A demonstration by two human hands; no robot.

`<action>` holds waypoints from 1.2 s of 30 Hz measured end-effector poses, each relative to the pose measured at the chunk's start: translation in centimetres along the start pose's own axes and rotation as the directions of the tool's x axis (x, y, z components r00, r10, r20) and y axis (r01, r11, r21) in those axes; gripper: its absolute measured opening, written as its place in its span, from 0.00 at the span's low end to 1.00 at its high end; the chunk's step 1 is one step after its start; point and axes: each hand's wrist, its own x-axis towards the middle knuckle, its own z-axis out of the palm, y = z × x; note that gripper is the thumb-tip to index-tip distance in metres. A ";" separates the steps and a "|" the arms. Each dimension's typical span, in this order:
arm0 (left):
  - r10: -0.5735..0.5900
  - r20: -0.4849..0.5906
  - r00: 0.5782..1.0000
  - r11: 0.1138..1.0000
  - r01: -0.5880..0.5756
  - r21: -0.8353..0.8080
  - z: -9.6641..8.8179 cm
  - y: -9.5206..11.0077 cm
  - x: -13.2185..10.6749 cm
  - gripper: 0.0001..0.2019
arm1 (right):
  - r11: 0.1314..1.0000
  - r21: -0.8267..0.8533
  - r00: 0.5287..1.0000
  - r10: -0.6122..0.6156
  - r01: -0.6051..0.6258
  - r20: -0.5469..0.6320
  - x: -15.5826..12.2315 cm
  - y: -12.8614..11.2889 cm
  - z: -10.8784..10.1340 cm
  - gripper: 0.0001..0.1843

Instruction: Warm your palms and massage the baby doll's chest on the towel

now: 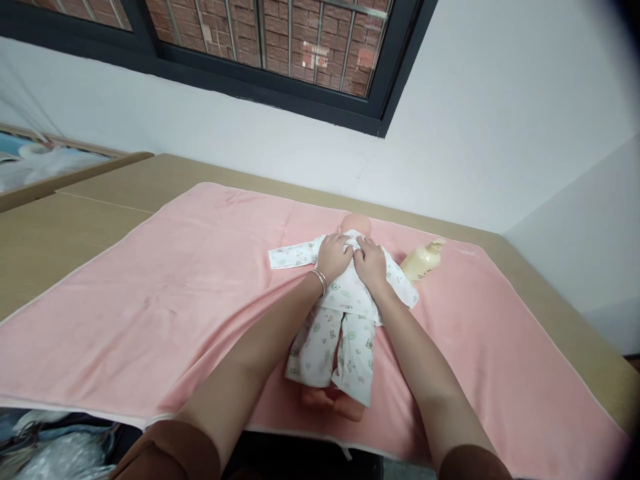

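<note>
A baby doll (356,224) lies on its back on a pink towel (165,300), dressed in a white printed top and trousers (340,333). My left hand (333,255) and my right hand (371,262) rest side by side on the doll's chest, just under its chin. Both hands have their fingers curled and pinching the fabric of the top near the collar. A bracelet sits on my left wrist. The doll's bare feet stick out toward me at the towel's near edge.
A cream pump bottle (424,260) lies on the towel right of the doll. The towel covers a tan table (60,233) set against a white wall under a dark-framed window. A wooden-framed cot (50,160) stands far left. Plastic-wrapped items (55,453) lie at the lower left.
</note>
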 end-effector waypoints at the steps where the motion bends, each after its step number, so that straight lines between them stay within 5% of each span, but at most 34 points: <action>1: -0.003 -0.020 1.000 1.000 0.003 0.001 0.0 0.1 -0.1 0.14 | 1.000 -0.003 1.000 0.011 -0.011 -0.019 -0.2 -0.2 -0.1 0.25; 7: -0.090 -0.075 0.993 0.993 0.095 0.075 0.0 0.6 -0.4 0.12 | 0.986 -0.076 0.988 0.145 -0.149 -0.051 -0.5 -1.1 -0.4 0.23; 17: 0.058 0.003 0.998 0.996 -0.058 0.073 -0.3 0.2 0.0 0.13 | 1.000 0.008 1.000 -0.013 0.013 0.020 0.3 0.3 0.1 0.25; 26: -0.075 -0.032 0.997 0.990 0.078 0.115 -0.4 0.7 -0.3 0.11 | 0.977 -0.135 0.986 0.166 -0.167 -0.015 -0.6 -1.7 -1.1 0.19; 36: 0.078 0.070 0.994 0.994 -0.084 0.077 -0.6 0.1 0.3 0.15 | 1.000 -0.030 0.998 -0.005 0.006 0.057 0.4 -0.1 -0.3 0.26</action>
